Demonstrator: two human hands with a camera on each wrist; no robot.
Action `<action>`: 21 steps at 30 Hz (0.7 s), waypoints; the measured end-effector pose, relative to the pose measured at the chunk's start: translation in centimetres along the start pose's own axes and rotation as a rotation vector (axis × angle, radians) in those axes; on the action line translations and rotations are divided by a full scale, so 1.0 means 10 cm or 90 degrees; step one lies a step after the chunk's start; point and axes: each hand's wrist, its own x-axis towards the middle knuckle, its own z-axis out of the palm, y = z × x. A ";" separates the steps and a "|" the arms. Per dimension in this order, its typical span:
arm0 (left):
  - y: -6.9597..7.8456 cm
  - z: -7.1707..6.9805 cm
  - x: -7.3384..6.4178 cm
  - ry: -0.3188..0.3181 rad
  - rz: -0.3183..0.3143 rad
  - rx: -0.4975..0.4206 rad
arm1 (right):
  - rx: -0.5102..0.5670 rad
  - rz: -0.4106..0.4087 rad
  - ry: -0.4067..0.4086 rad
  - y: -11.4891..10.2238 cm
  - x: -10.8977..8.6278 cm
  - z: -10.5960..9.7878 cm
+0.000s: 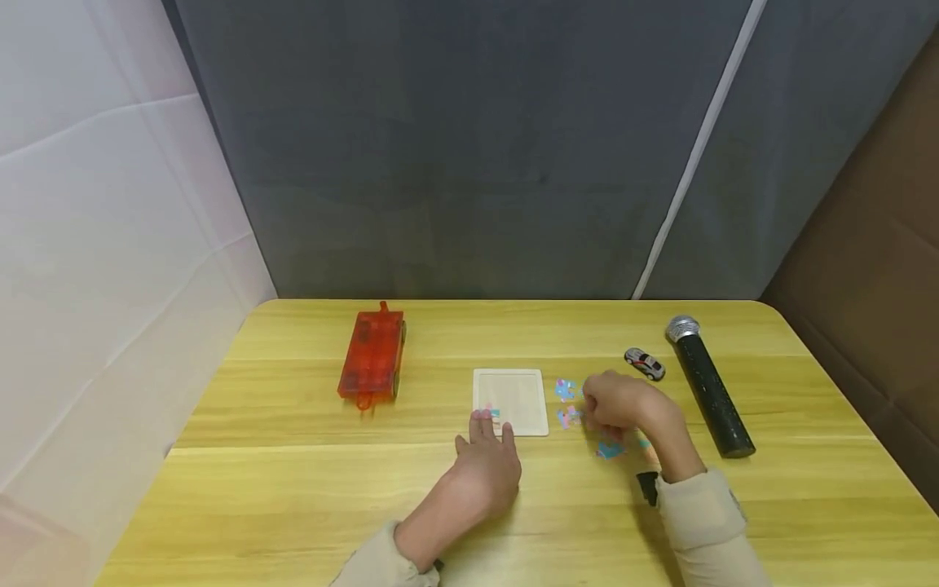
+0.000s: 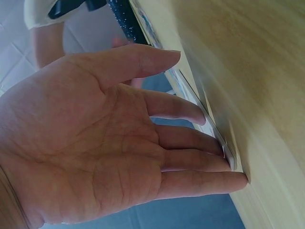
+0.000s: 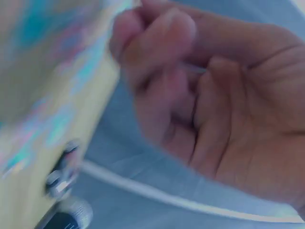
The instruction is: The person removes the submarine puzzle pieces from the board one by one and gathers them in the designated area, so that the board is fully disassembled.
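Observation:
My left hand [image 1: 490, 473] rests its straight fingertips on the near left corner of a white square puzzle tray [image 1: 544, 403]. One colourful puzzle piece [image 1: 495, 413] lies in that corner, partly covered by the fingers. My right hand [image 1: 623, 401] is to the right of the tray, fingers curled and thumb against the index finger. A bit of a light blue puzzle piece [image 1: 582, 393] shows at its fingertips; the right wrist view is blurred there. Loose puzzle pieces lie beside and under this hand, among them a blue one [image 1: 565, 390], a pink and blue one [image 1: 568, 417] and another blue one [image 1: 610, 450].
A see-through red toy cart [image 1: 372, 355] stands on the left of the wooden table [image 1: 293, 505]. At the right are a small silver toy car [image 1: 645, 364] and a black microphone [image 1: 710, 387]. A dark grey curtain [image 1: 455, 163] hangs behind the table.

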 end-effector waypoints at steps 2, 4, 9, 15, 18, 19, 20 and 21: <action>-0.01 0.02 0.01 0.000 0.001 0.001 | 0.003 -0.081 0.022 -0.12 0.08 0.00; -0.01 0.04 0.02 0.000 0.007 0.009 | -0.009 -0.149 0.034 -0.26 0.20 0.05; -0.02 0.06 0.04 -0.009 0.014 0.028 | -0.029 -0.226 0.013 -0.51 0.51 0.26; -0.02 0.06 0.08 -0.016 0.007 0.037 | 0.024 -0.216 0.015 -0.59 0.66 0.37; -0.02 0.08 0.08 -0.023 0.011 0.026 | 0.036 -0.226 0.040 -0.58 0.68 0.42; -0.02 0.08 0.08 -0.024 0.010 0.022 | 0.039 -0.224 0.050 -0.58 0.69 0.43; -0.01 0.07 0.08 -0.026 0.006 0.013 | 0.044 -0.221 0.060 -0.59 0.68 0.44; -0.01 0.06 0.07 -0.028 0.003 0.005 | 0.046 -0.220 0.070 -0.59 0.68 0.46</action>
